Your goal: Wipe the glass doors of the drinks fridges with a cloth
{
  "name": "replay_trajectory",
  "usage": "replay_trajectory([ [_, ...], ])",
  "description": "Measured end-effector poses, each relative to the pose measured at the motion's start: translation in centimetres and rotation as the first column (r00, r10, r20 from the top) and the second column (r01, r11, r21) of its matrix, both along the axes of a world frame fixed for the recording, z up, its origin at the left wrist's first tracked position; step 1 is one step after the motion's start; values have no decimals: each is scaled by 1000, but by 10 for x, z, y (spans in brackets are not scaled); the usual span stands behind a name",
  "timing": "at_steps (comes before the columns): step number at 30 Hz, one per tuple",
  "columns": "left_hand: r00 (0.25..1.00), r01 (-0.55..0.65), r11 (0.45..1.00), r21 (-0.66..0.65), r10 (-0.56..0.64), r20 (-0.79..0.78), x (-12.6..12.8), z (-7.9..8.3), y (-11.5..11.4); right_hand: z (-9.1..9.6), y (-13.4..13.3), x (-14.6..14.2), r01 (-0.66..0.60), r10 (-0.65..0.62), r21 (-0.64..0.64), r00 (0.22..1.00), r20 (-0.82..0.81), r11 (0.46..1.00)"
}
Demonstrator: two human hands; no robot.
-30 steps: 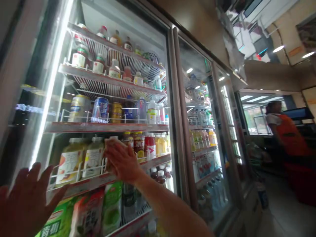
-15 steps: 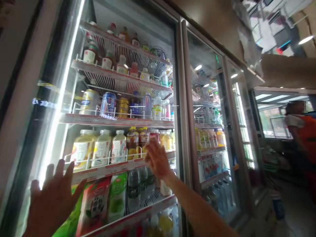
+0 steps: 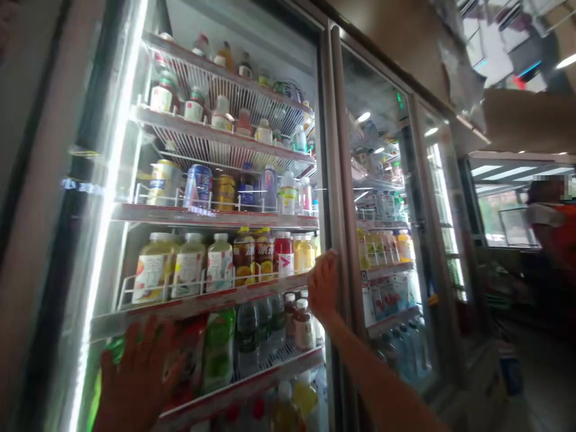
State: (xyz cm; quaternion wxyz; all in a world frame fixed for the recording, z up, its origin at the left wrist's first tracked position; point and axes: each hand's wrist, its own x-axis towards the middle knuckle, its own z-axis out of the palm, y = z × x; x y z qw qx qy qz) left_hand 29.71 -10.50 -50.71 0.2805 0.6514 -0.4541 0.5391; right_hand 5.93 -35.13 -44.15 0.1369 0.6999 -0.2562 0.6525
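Observation:
My right hand (image 3: 324, 285) is up at the metal edge of the glass fridge door (image 3: 332, 180), its fingers curled against that edge. The exact grip is partly hidden by the back of the hand. Lower left, my left hand (image 3: 137, 366) is open with fingers spread, in front of the glass and holding nothing. Behind it are a green pouch (image 3: 219, 345) and a red pouch (image 3: 191, 348), partly covered. Bottled drinks line the shelf above, among them a red bottle (image 3: 284, 255) close to my right hand.
Cans such as a blue one (image 3: 198, 186) stand on the middle shelf (image 3: 216, 215). A second glass-door fridge (image 3: 382, 240) with more drinks adjoins on the right. At the far right is a person in an orange vest (image 3: 560, 234). A bright light strip (image 3: 108, 204) runs down the left.
My right hand has moved right, from in front of the bottles to the door's metal edge. My left hand has shifted right and slightly down, still spread.

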Motion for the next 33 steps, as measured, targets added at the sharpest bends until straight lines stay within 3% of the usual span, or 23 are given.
replay_trajectory([
  [2, 997, -39, 999, -27, 40, 61, -17, -5, 1, -14, 19, 16, -98, 85, -84, 984, -155, 992],
  [4, 994, -55, 997, -55, 60, 88, -25, -10, -1, -29, 37, 27, -268, 149, -203, 875, -460, 942],
  [6, 993, -54, 997, -57, 60, 106, -26, -16, -1, -35, 40, 25, -343, 140, -238, 788, -600, 908],
  [7, 992, -54, 997, -52, 60, 113, -26, -19, -1, -32, 36, 21, -309, 134, -236, 821, -554, 921],
  [9, 990, -60, 998, -36, 64, 125, -26, -25, 0, -22, 21, 12, -154, 103, -165, 955, -278, 974],
  [11, 990, -79, 996, -27, 82, 115, -26, -30, 0, -18, 16, 12, -54, 54, -70, 999, -7, 996],
  [12, 990, -91, 995, -28, 93, 106, -26, -32, -1, -21, 20, 17, -62, 62, -71, 998, 8, 996],
  [14, 989, -112, 993, -40, 115, 93, -26, -34, -2, -37, 40, 32, -178, 144, -171, 970, -195, 969],
  [16, 987, -127, 991, -35, 129, 94, -24, -34, 0, -50, 61, 44, -338, 188, -261, 863, -469, 904],
  [18, 984, -128, 992, -18, 129, 121, -23, -31, 4, -46, 68, 47, -407, 178, -284, 790, -587, 868],
  [21, 981, -120, 993, 11, 117, 155, -25, -26, 9, -10, 45, 32, -241, 136, -223, 905, -403, 944],
  [23, 983, -126, 992, 7, 124, 138, -28, -26, 9, -1, 21, 18, -111, 77, -145, 972, -221, 983],
  [25, 985, -120, 993, 16, 117, 129, -32, -31, 6, -29, 5, 5, -53, 37, -110, 989, -142, 993],
  [29, 989, -51, 996, 74, 40, 144, -42, -50, -6, -132, -7, -10, -1, -14, -97, 988, -151, 995],
  [30, 992, -43, 996, 75, 33, 126, -44, -53, -8, -142, -11, -12, -5, -13, -106, 986, -166, 994],
  [31, 994, -38, 997, 66, 31, 107, -45, -55, -10, -140, -15, -14, -15, -5, -118, 985, -172, 993],
  [33, 995, -26, 998, 54, 21, 94, -47, -55, -12, -105, -28, -17, -18, 2, -141, 993, -118, 990],
])
